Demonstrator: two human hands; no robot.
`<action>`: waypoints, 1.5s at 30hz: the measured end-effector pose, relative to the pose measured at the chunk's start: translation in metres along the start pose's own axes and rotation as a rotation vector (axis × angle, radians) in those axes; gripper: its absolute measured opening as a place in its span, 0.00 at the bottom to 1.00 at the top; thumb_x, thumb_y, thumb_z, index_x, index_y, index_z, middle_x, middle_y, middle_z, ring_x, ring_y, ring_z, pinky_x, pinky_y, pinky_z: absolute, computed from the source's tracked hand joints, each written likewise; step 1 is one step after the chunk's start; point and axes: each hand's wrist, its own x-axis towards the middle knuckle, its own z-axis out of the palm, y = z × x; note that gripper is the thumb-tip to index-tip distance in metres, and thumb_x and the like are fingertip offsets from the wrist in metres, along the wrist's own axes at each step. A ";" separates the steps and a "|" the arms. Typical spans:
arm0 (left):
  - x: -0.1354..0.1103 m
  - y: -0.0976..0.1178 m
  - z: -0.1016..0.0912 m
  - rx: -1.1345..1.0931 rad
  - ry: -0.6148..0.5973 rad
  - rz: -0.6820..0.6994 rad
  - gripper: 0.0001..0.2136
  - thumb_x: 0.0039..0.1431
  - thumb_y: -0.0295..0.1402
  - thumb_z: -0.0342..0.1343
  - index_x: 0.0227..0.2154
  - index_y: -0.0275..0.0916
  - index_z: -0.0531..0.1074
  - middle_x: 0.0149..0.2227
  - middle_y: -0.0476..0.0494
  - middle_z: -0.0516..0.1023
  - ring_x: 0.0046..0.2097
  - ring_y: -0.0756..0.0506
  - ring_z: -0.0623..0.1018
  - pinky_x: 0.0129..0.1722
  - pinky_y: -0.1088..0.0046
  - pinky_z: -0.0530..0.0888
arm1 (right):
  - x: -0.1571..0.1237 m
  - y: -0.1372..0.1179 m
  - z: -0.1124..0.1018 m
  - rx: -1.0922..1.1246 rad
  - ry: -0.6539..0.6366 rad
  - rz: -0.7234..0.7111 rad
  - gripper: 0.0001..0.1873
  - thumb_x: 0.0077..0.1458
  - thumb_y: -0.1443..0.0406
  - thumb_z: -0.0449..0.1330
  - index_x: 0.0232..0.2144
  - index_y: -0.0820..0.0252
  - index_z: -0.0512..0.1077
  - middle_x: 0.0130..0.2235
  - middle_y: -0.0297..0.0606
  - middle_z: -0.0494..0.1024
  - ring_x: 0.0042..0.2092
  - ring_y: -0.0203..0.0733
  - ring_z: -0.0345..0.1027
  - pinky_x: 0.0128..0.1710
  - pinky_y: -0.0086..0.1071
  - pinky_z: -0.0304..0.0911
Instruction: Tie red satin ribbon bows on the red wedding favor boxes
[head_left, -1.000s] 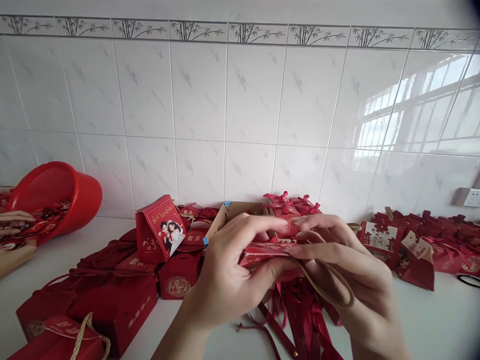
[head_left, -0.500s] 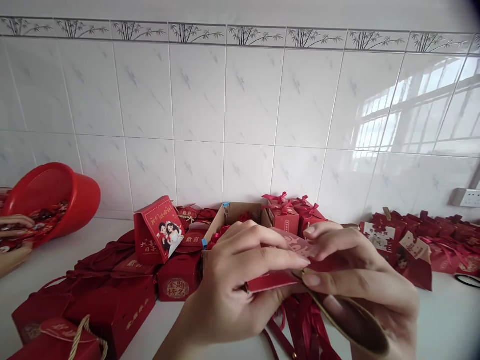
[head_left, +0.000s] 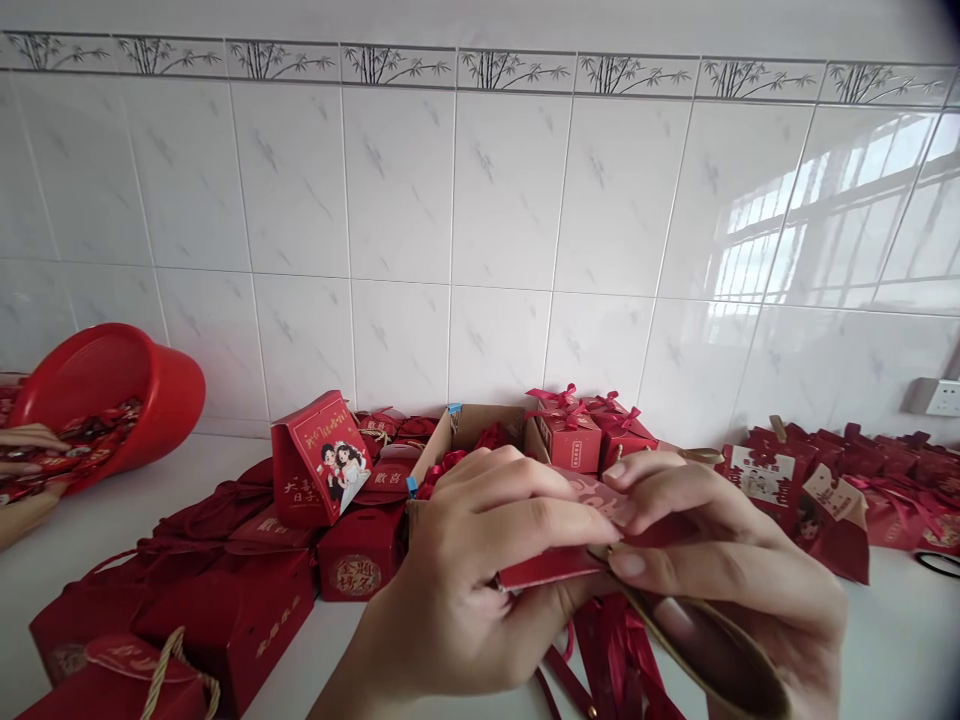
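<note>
Both my hands pinch a small flat red paper box (head_left: 551, 565) held above the white counter. My left hand (head_left: 465, 580) grips its left side with fingers curled over the top flap. My right hand (head_left: 720, 560) holds the right side, thumb and forefinger pressed on the flap. A tan strap or handle (head_left: 712, 650) loops under my right hand. Loose red ribbons (head_left: 607, 650) lie on the counter just below.
Red gift boxes (head_left: 322, 460) are heaped at the left and centre, with an open cardboard carton (head_left: 469, 425) behind. More red boxes (head_left: 825, 500) lie at the right. At far left a tipped red basin (head_left: 120, 385) holds sweets, beside another person's hand (head_left: 22, 445). A wall socket (head_left: 934, 395) sits at right.
The box has come lower and closer to me, and its flap has been folded over. My fingers have shifted along its top edge. The tan strap has swung nearer the camera.
</note>
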 end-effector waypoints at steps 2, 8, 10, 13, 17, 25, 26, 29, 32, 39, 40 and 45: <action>0.000 0.001 0.000 -0.003 0.002 0.002 0.07 0.52 0.24 0.61 0.35 0.37 0.75 0.34 0.44 0.80 0.35 0.47 0.76 0.38 0.69 0.71 | 0.000 0.000 0.000 -0.001 -0.002 -0.003 0.13 0.50 0.74 0.59 0.36 0.60 0.79 0.37 0.39 0.70 0.46 0.46 0.65 0.48 0.40 0.65; -0.001 0.002 0.003 0.024 0.031 -0.081 0.07 0.50 0.25 0.62 0.32 0.37 0.71 0.28 0.47 0.76 0.29 0.49 0.71 0.32 0.70 0.69 | -0.001 0.001 -0.003 -0.032 -0.011 -0.009 0.14 0.52 0.74 0.58 0.37 0.57 0.79 0.37 0.40 0.68 0.47 0.47 0.63 0.47 0.42 0.65; -0.002 0.003 0.004 0.047 0.043 -0.067 0.06 0.50 0.26 0.61 0.30 0.37 0.70 0.26 0.48 0.76 0.28 0.49 0.70 0.32 0.70 0.69 | -0.003 0.002 -0.004 -0.047 -0.004 -0.009 0.12 0.53 0.72 0.58 0.37 0.55 0.79 0.36 0.40 0.68 0.47 0.47 0.63 0.48 0.44 0.64; -0.003 0.004 0.006 0.084 0.049 -0.028 0.03 0.53 0.27 0.60 0.29 0.38 0.71 0.25 0.48 0.75 0.29 0.49 0.71 0.33 0.70 0.69 | -0.005 0.002 -0.005 -0.066 0.011 -0.003 0.09 0.55 0.68 0.59 0.35 0.54 0.79 0.35 0.40 0.67 0.46 0.47 0.63 0.50 0.46 0.63; -0.002 0.007 0.005 0.128 0.074 0.015 0.04 0.52 0.25 0.60 0.28 0.38 0.71 0.25 0.49 0.76 0.29 0.49 0.73 0.33 0.70 0.70 | -0.002 -0.001 -0.006 -0.049 0.022 0.017 0.07 0.55 0.66 0.60 0.33 0.54 0.79 0.32 0.39 0.67 0.44 0.46 0.64 0.47 0.43 0.64; -0.003 0.009 0.002 0.137 0.075 0.029 0.06 0.49 0.23 0.61 0.25 0.37 0.70 0.26 0.49 0.77 0.29 0.50 0.72 0.33 0.71 0.70 | 0.001 0.001 -0.006 0.024 0.030 0.004 0.06 0.54 0.66 0.61 0.29 0.56 0.79 0.27 0.37 0.66 0.40 0.43 0.64 0.42 0.40 0.66; -0.004 0.009 0.002 0.137 0.073 0.032 0.06 0.49 0.23 0.61 0.26 0.37 0.70 0.27 0.49 0.77 0.30 0.50 0.72 0.33 0.70 0.70 | 0.000 0.002 -0.006 0.024 0.032 -0.003 0.06 0.54 0.67 0.61 0.29 0.56 0.79 0.27 0.37 0.66 0.40 0.43 0.64 0.42 0.40 0.66; -0.005 0.007 0.001 0.133 0.048 0.060 0.05 0.50 0.23 0.61 0.27 0.38 0.71 0.28 0.48 0.78 0.30 0.49 0.73 0.34 0.69 0.69 | -0.002 0.003 -0.007 -0.002 0.003 -0.024 0.06 0.54 0.67 0.61 0.30 0.57 0.78 0.28 0.38 0.68 0.39 0.43 0.65 0.41 0.41 0.66; -0.006 0.005 -0.001 0.132 0.024 0.083 0.05 0.51 0.24 0.61 0.28 0.38 0.71 0.29 0.48 0.79 0.30 0.49 0.73 0.34 0.68 0.68 | 0.000 0.000 -0.003 -0.006 -0.019 -0.033 0.06 0.55 0.66 0.59 0.31 0.58 0.77 0.29 0.38 0.70 0.37 0.43 0.67 0.41 0.42 0.66; -0.002 0.005 -0.004 0.161 0.003 0.104 0.04 0.53 0.25 0.60 0.27 0.37 0.70 0.27 0.47 0.78 0.29 0.49 0.74 0.34 0.68 0.69 | 0.002 -0.007 0.010 0.070 0.113 0.081 0.05 0.56 0.65 0.59 0.29 0.59 0.73 0.27 0.38 0.72 0.33 0.43 0.68 0.36 0.40 0.68; -0.002 0.005 -0.004 0.162 0.000 0.105 0.04 0.54 0.25 0.60 0.27 0.37 0.70 0.27 0.47 0.78 0.30 0.49 0.74 0.34 0.68 0.69 | 0.002 -0.007 0.010 0.055 0.099 0.105 0.05 0.56 0.65 0.59 0.29 0.59 0.73 0.27 0.39 0.72 0.34 0.44 0.69 0.36 0.39 0.68; -0.003 0.004 -0.002 0.152 -0.004 0.091 0.05 0.52 0.23 0.60 0.29 0.36 0.70 0.27 0.45 0.77 0.32 0.48 0.74 0.36 0.68 0.71 | 0.001 -0.006 0.005 0.072 0.037 0.147 0.08 0.58 0.63 0.58 0.29 0.61 0.73 0.29 0.41 0.73 0.36 0.46 0.70 0.38 0.39 0.68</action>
